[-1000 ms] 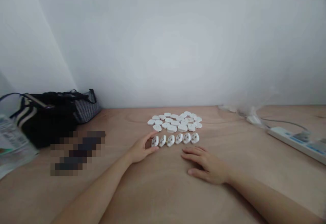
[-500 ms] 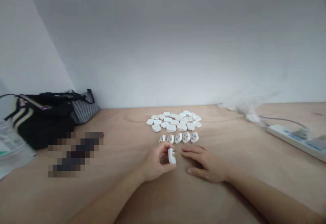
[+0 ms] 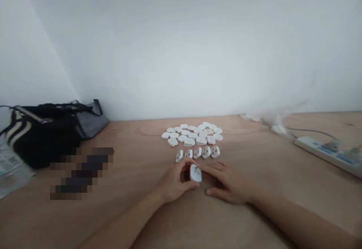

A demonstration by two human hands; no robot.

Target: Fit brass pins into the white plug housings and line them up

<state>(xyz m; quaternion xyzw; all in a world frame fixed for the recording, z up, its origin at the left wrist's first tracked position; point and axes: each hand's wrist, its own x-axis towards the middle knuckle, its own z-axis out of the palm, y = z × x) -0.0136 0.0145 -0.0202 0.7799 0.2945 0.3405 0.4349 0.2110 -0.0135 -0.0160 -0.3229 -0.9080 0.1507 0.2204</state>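
My left hand pinches a small white plug piece between thumb and fingers, just above the wooden table. My right hand rests beside it, fingers stretched toward the piece and touching or almost touching it. Just beyond my hands, a row of several white plug pieces stands on edge. Farther back lies a cluster of several flat white plug pieces.
A black and striped bag sits at the left against the wall. A blurred dark object lies in front of it. A white power strip with cable and clear plastic wrap lies at the right.
My left hand took the leftmost piece from the standing row and drew it back toward me. It has turned the piece to face up beside my right fingers. My right hand barely moved.
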